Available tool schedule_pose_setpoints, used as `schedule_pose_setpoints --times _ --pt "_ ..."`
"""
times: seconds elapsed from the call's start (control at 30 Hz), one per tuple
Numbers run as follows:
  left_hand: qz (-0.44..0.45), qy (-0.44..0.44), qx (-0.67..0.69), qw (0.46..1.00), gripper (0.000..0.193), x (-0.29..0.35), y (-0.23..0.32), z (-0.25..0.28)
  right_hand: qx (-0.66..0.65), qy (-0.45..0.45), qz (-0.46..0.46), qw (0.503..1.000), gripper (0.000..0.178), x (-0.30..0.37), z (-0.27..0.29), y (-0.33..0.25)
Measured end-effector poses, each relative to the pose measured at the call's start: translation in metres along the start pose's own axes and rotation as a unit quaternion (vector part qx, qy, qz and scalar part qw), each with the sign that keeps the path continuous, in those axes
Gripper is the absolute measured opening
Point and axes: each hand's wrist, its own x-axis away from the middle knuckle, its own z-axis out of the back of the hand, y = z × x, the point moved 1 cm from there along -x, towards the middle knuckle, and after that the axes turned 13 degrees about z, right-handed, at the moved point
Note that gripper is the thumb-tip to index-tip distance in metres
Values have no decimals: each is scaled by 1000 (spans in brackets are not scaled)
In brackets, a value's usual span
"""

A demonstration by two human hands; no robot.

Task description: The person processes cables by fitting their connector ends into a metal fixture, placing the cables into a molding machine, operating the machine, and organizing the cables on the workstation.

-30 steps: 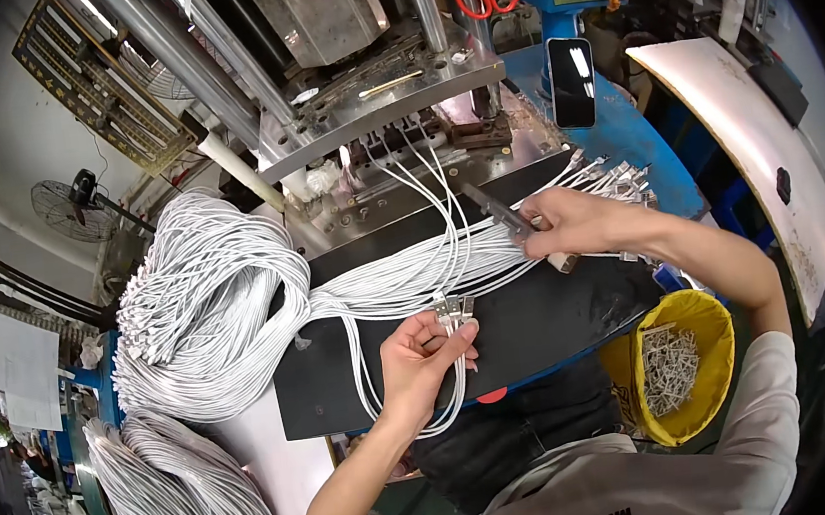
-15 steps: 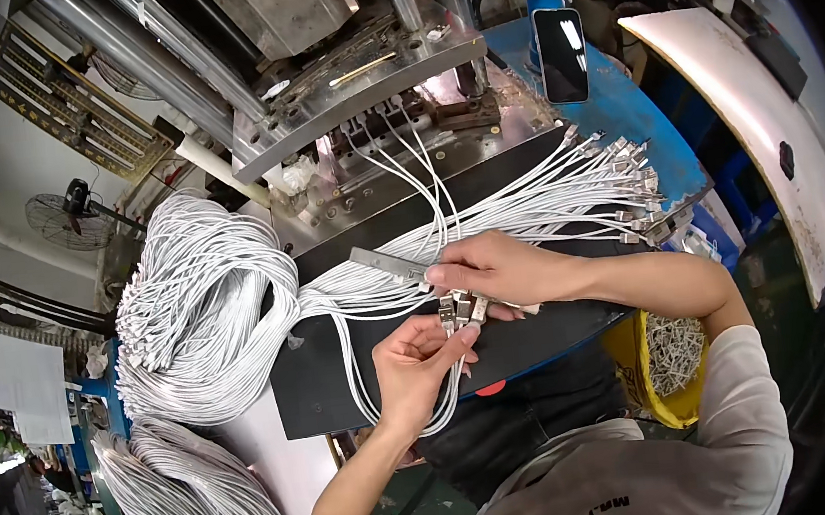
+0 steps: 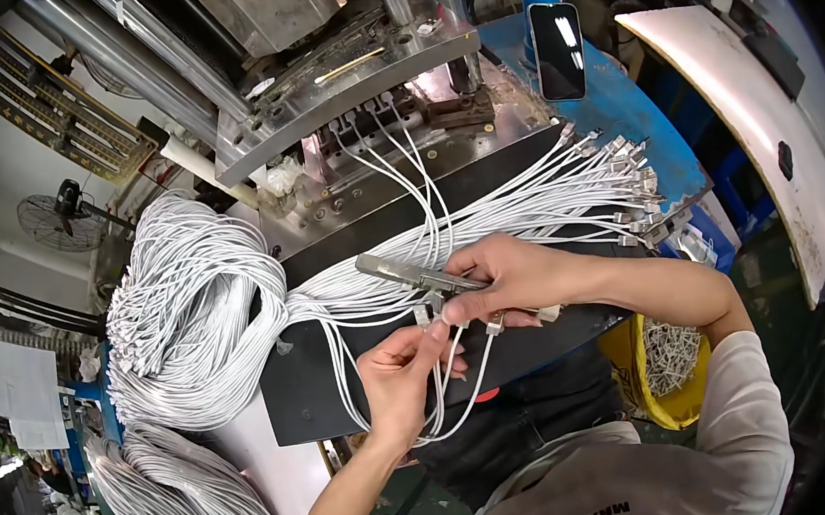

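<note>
My left hand (image 3: 395, 375) pinches a few white cables (image 3: 438, 385) just below their plugs. One silvery plug (image 3: 422, 315) stands out above its fingertips. My right hand (image 3: 520, 271) is closed round a flat grey metal bar (image 3: 399, 271), which points to the left across the cables. Its thumb meets the left fingertips, so the plugs there are partly covered. Another cable's metal plug (image 3: 494, 327) shows just under the right fingers. Behind both hands a thick bundle of white cables (image 3: 508, 209) lies on the black work surface (image 3: 301, 390).
A metal press (image 3: 345, 89) stands ahead, several cables running into its lower die. Coiled cables (image 3: 187, 311) lie at left, more (image 3: 197, 501) below them. On the blue table (image 3: 640, 123) stands a phone (image 3: 558, 51). A yellow container (image 3: 686, 417) of small pieces is at lower right.
The plugs clustered between my hands have spread apart, one now under my right fingers. My right thumb has come down to the left fingertips, and the metal bar has tilted and shows more of its length.
</note>
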Motion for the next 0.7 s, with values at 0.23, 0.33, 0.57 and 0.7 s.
schedule_pose_setpoints --times 0.23,0.33,0.57,0.7 --pt "-23 3 -28 999 18 1 -7 6 62 -17 2 998 50 2 2 0" --pt "-29 14 -34 999 20 2 -8 5 59 -8 9 998 49 1 -2 1" --pt "-3 -63 -44 997 39 -2 -3 6 40 2 -31 999 42 1 2 6" --pt "14 -74 -101 992 48 -7 -3 10 103 -76 -28 991 39 -2 9 -1"
